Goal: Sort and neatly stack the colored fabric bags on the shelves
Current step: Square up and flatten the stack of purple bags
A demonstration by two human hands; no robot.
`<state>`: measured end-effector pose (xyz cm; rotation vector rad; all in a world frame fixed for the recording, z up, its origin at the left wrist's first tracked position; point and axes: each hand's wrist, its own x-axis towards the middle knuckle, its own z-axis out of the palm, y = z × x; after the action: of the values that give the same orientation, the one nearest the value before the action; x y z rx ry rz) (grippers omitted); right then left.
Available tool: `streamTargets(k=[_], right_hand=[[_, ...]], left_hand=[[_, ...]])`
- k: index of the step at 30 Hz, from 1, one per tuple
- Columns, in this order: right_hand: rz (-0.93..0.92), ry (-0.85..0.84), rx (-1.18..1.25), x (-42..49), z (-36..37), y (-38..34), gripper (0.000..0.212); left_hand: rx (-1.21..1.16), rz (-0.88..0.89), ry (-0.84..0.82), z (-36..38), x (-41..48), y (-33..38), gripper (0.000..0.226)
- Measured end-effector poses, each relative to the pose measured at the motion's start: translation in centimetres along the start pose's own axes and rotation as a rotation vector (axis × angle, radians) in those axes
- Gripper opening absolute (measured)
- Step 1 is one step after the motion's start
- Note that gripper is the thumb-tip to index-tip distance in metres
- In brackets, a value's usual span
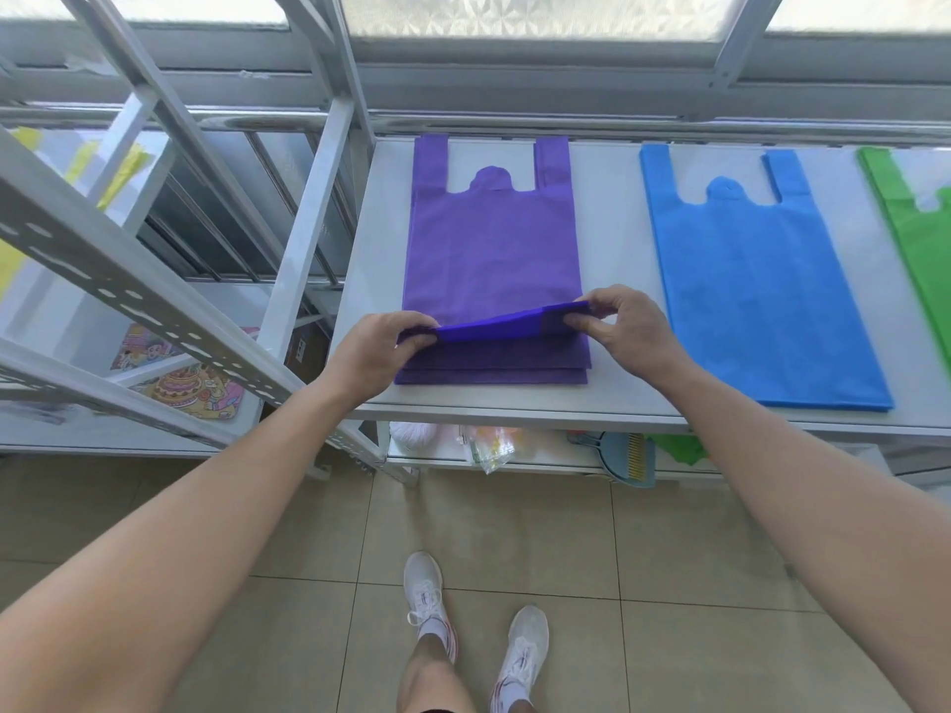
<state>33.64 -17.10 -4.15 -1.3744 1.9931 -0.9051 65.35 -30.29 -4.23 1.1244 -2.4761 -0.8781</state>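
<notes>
1. Head view looks down on a white metal shelf under a window, with the person's bare arms reaching forward over it.
2. A purple stack of handled fabric bags lies flat on the left part of that shelf, handles toward the window and bottom edges near the shelf's front lip.
3. The left hand pinches the near left corner of the top purple bag between thumb and curled fingers.
4. The right hand pinches the near right corner of the same bag, fingers curled round its edge.
5. Between the two hands the bag's bottom edge is raised off the pile, higher at the right, while its upper part lies on the stack.
6. A blue stack lies flat beside the purple one, apart from it and turned the same way.
7. A green bag lies farther right, cut off by the frame edge.
8. On the lower shelf level sit a blue dustpan and some clear packets.
9. A second rack at the left holds yellow fabric and a cartoon-print mat.
10. White sneakers stand on beige floor tiles.
</notes>
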Motion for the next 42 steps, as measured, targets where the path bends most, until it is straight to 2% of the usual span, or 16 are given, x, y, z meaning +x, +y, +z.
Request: streamTargets(k=[3,5,8,12,15,18,20,26,33,42], right_hand=[[0.020,0.028,0.014,-0.3,0.4,0.3,0.015],[0.045,0.046,0.044,-0.5,0.6,0.7,0.011],[0.053,0.120,0.066,-0.5,0.9,1.0,0.022],[0.066,0.176,0.086,-0.7,0.9,0.7,0.023],[0.044,0.147,0.059,-1.3,0.7,1.0,0.027],[-0.014,0.059,0.005,-2.4,0.3,1.1,0.015],[-0.052,0.015,-0.018,-3.1,0.0,1.4,0.012],[-0.105,0.022,-0.085,-3.8,-0.1,2.6,0.014],[-0.191,0.032,-0.165,-4.6,0.1,3.0,0.016],[-0.307,0.014,-0.373,-5.8,0.4,3.4,0.016]], left_hand=[[0.018,0.014,0.000,0.3,-0.2,0.0,0.018],[0.034,0.008,0.031,0.4,-0.3,0.0,0.018],[0.100,0.007,0.078,0.6,-0.5,0.3,0.020],[0.252,0.102,0.155,1.0,-1.2,0.8,0.020],[0.275,0.208,0.101,1.2,-1.9,0.9,0.022],[0.280,0.233,0.005,1.4,-2.2,0.1,0.032],[0.268,0.231,-0.009,1.4,-2.3,-0.2,0.029],[0.339,0.332,0.082,1.4,-2.5,-0.1,0.016],[0.364,0.338,0.171,2.4,-2.6,-0.1,0.009],[0.399,0.398,0.128,2.9,-3.1,-1.0,0.014]])
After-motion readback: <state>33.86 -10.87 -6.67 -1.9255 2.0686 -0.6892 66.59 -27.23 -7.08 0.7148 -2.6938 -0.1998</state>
